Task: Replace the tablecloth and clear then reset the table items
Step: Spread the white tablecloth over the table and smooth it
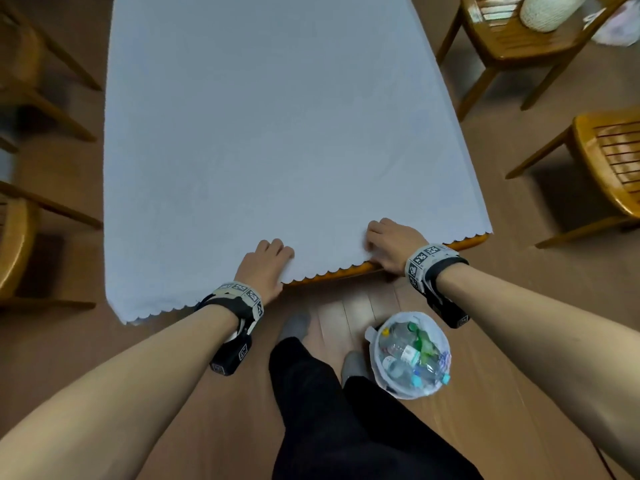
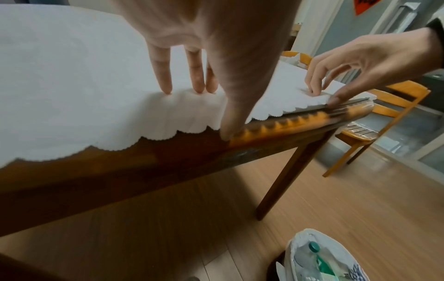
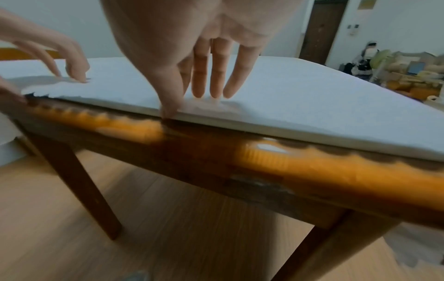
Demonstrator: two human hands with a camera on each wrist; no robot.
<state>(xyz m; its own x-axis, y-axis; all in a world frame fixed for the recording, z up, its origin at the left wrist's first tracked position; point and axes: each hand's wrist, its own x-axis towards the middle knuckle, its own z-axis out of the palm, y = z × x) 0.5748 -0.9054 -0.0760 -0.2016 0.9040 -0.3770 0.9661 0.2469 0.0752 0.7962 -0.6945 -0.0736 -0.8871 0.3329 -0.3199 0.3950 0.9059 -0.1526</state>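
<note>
A white tablecloth [image 1: 277, 133] with a scalloped hem covers the wooden table [image 1: 346, 272]. It sits askew: the hem hangs over the near left corner, while a strip of bare wood [image 3: 312, 167] shows at the near right. My left hand [image 1: 277, 265] presses its straight fingertips [image 2: 168, 89] into the cloth near the hem, its thumb down at the table's edge. My right hand [image 1: 375, 247] does the same further right, with fingertips [image 3: 213, 95] on the cloth and the thumb at the hem. Small wrinkles fan out from both sets of fingertips. No other items are on the cloth.
A white bag of plastic bottles [image 1: 408, 355] stands on the floor by my right foot. Wooden chairs stand at the right [image 1: 609, 161] and left [image 1: 17, 244]. Another chair at the far right [image 1: 519, 39] bears a white woven vessel [image 1: 547, 8].
</note>
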